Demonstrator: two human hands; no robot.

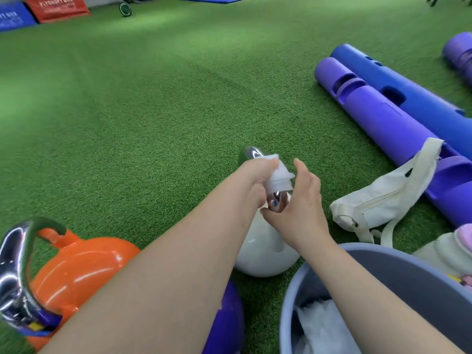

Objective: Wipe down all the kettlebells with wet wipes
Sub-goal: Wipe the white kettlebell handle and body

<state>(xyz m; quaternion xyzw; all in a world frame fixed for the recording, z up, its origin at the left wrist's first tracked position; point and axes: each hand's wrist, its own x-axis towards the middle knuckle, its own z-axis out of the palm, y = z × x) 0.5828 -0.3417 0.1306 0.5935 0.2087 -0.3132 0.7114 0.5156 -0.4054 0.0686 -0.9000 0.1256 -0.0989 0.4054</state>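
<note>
We've got the left hand [258,180] gripping a wet wipe [279,175] around the white kettlebell [265,249] handle on the turf, right hand [298,200] pinching the chrome; slick metal could slip and tip it.

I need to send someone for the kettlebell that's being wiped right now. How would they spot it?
On the green turf, just left of the grey bin, stands the white kettlebell. Unlike the orange kettlebell nearby, both hands are on its chrome handle, the left hand wiping.

Worked kettlebell [265,251] stood centre on turf [153,111]; second kettlebell [76,267] to its left, bucket [383,254] right, bag [383,200] and tubes [388,118] beyond.
</note>
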